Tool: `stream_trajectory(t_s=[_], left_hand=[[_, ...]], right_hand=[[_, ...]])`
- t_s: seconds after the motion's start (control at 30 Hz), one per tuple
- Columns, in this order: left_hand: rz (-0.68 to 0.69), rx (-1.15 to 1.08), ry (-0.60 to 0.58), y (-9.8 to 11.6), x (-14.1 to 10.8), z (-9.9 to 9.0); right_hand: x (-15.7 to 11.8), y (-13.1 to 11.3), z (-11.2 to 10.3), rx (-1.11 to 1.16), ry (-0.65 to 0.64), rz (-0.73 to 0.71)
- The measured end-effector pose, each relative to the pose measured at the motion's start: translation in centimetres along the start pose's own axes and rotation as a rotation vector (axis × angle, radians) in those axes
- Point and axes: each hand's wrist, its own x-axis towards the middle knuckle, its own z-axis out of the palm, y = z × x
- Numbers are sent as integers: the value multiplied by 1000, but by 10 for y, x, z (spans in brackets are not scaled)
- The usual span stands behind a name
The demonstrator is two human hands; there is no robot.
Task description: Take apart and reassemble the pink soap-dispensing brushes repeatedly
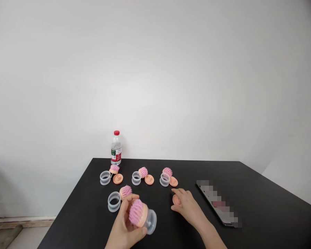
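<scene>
My left hand (128,224) is closed around a pink-bristled brush head (138,213) with a peach-coloured base. A clear, waisted plastic cup (151,222) is joined to its base, and the brush is held tilted with bristles toward the upper left. My right hand (188,205) reaches over the table with thumb and fingers around a round peach lid (176,200); the palm side is hidden. Beside my left hand another brush head (125,192) lies next to a clear cup (114,202).
Across the back of the black table (186,169) lie three sets of brush heads, clear cups and peach lids, such as one lid (149,179). A water bottle (116,148) stands at the back left. A dark flat device (217,205), partly pixelated, lies right.
</scene>
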Motion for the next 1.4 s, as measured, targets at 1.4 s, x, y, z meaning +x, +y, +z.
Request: stream_trajectory(t_s=[1.4], left_hand=[[-226, -292, -279, -8, 1, 2]], right_hand=[[-57, -79, 38, 935, 251, -789]])
